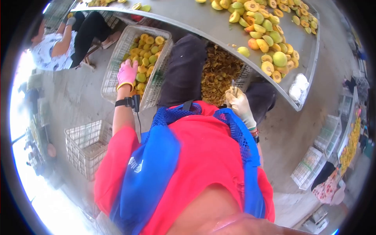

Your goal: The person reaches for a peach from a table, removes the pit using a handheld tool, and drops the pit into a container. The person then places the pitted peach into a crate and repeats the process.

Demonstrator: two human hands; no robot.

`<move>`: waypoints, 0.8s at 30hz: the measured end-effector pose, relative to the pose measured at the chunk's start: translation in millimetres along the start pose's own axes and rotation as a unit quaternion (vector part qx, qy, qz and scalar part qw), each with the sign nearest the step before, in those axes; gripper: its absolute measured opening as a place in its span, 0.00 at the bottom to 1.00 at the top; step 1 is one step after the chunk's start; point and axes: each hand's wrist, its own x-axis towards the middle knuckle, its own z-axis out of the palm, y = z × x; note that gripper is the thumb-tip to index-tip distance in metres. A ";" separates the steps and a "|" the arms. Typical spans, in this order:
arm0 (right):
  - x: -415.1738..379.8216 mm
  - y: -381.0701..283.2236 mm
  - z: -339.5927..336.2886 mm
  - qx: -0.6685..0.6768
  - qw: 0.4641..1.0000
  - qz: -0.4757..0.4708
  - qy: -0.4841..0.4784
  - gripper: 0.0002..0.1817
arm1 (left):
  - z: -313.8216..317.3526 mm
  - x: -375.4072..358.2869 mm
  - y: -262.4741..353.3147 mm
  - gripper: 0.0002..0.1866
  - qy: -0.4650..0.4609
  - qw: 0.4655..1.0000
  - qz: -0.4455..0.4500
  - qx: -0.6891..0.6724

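My left hand, in a pink glove with a yellow cuff, lies over the left side of a white plastic crate. Its fingers are stretched out and slightly apart, resting at the halved yellow-green stone fruit inside. Near my right knee, my right hand wears an off-white glove with the fingers closed. A small metal-tipped tool pokes up from that fist; its handle is hidden. Just left of this hand, brown-orange scraps fill a container between my legs.
A metal table with a raised rim holds piled fruit halves and a white bundle. An empty crate stands on the floor at left. Another person sits at upper left. More crates stand at right.
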 end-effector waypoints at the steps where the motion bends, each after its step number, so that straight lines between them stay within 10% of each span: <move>1: 2.5 5.5 -2.1 0.049 0.999 -0.002 -0.005 0.07 | 3.0 9.9 17.6 0.25 0.051 0.993 0.071 -0.079; 8: -4.4 -17.7 -0.8 -0.056 0.998 -0.004 0.040 0.08 | 12.5 87.1 239.0 0.21 0.115 0.845 0.465 -0.236; 13: -2.4 -7.5 -12.9 -0.147 0.983 -0.055 0.092 0.08 | -2.8 83.9 389.4 0.35 -0.169 0.912 0.299 -0.225; 21: 4.0 -10.9 -19.6 -0.141 0.980 -0.012 0.142 0.09 | 63.4 111.4 436.2 0.28 -0.103 0.930 0.318 -0.153; 24: 0.0 -24.0 -15.1 -0.142 0.979 -0.027 0.141 0.08 | 71.6 138.1 418.3 0.24 -0.263 0.863 0.258 -0.345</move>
